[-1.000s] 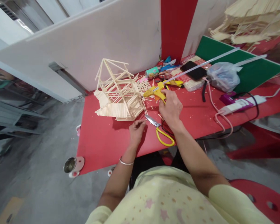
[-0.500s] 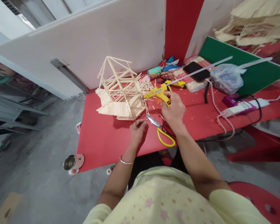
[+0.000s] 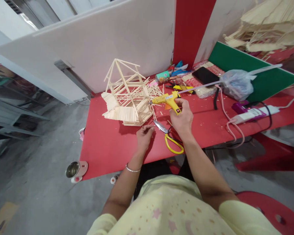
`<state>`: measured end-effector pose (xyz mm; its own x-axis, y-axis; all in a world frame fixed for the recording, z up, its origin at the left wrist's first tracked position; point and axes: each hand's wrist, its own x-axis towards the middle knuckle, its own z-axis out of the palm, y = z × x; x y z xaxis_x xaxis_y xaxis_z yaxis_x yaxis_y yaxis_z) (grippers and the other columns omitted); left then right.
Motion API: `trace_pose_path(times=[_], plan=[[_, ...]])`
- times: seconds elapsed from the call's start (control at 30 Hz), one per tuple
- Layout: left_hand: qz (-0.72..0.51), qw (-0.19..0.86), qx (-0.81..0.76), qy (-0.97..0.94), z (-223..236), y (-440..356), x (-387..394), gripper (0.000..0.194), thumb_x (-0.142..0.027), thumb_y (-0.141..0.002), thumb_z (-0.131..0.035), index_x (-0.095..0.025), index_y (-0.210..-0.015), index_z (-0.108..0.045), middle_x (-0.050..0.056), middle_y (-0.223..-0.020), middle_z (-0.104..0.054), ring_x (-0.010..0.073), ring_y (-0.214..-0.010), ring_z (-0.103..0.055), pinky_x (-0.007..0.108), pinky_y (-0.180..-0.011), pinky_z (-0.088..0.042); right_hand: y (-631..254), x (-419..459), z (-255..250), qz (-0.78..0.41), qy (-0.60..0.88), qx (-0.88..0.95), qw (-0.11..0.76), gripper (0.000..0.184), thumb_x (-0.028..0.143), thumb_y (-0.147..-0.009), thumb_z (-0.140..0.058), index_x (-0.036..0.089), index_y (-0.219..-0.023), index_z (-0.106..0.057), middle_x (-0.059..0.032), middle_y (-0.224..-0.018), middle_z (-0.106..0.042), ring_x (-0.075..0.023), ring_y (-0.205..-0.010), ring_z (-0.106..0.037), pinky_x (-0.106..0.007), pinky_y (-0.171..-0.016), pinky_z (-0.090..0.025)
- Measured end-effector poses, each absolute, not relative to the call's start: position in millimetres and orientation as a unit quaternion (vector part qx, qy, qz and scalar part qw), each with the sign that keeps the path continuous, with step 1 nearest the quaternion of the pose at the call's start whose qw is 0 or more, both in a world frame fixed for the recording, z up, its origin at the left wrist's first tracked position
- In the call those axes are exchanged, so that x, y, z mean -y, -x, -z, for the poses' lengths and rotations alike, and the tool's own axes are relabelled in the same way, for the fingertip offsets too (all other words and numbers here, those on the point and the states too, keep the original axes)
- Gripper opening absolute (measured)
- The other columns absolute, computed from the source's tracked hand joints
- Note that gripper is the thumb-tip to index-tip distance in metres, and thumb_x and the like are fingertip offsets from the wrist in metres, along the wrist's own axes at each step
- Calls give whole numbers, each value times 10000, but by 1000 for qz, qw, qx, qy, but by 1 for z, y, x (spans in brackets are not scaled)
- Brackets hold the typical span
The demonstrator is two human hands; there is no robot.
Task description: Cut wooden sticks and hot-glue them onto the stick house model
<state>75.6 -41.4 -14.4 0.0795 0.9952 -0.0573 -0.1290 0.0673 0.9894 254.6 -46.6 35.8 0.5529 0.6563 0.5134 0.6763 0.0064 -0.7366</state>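
My right hand [image 3: 182, 117] is wrapped around the handle of a yellow hot glue gun [image 3: 168, 99], with a long pale glue stick [image 3: 199, 87] coming out of its back. The nozzle points left, close to the right side of a house-like frame of thin wooden sticks [image 3: 123, 81]. Below the frame's lower right edge, my left hand [image 3: 145, 135] has its fingertips pinched together; whatever they hold is too small to make out. Scissors with yellow handles [image 3: 172, 143] lie between my hands, blades near the left fingertips.
Loose wooden sticks [image 3: 156, 89] are heaped behind the frame on the red table [image 3: 105, 147]. Farther back are a green can [image 3: 163, 76], a black phone [image 3: 205, 76] and a plastic bag [image 3: 236, 83]. A power strip [image 3: 257, 114] with cables lies right. A cup [image 3: 73, 169] hangs at the left corner.
The glue gun has tilted, its back end and glue stick now lower. My right hand has shifted slightly with it. My left hand stays pinched in the same place.
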Motion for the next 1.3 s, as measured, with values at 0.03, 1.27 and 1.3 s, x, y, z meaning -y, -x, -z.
trace_pose_path(times=[0.03, 1.27, 1.3], plan=[[-497, 566, -461, -469, 14, -76, 41, 253, -344, -727, -822, -151, -876, -756, -12, -625, -630, 64, -480, -485, 218, -501, -412, -252, 51, -37, 16, 703, 474, 530, 390, 221, -864, -554, 262, -1252, -554, -58, -1179, -707, -227, -1020, -681, -391, -910, -539], [-512, 629, -450, -373, 7, -70, 42, 327, -437, -765, -806, -148, -797, -657, 6, -660, -641, 50, -446, -467, 189, -401, -306, -225, 70, -29, 74, 705, 579, 402, 412, 201, -896, -534, 240, -1303, -587, -93, -1247, -681, -256, -1127, -645, -382, -930, -518], [-512, 633, -449, -369, 8, -70, 41, 342, -455, -768, -803, -153, -774, -642, 5, -655, -637, 53, -443, -468, 192, -396, -308, -228, 72, -31, 79, 709, 575, 401, 409, 206, -894, -534, 242, -1297, -591, -91, -1243, -685, -257, -1121, -650, -384, -922, -521]])
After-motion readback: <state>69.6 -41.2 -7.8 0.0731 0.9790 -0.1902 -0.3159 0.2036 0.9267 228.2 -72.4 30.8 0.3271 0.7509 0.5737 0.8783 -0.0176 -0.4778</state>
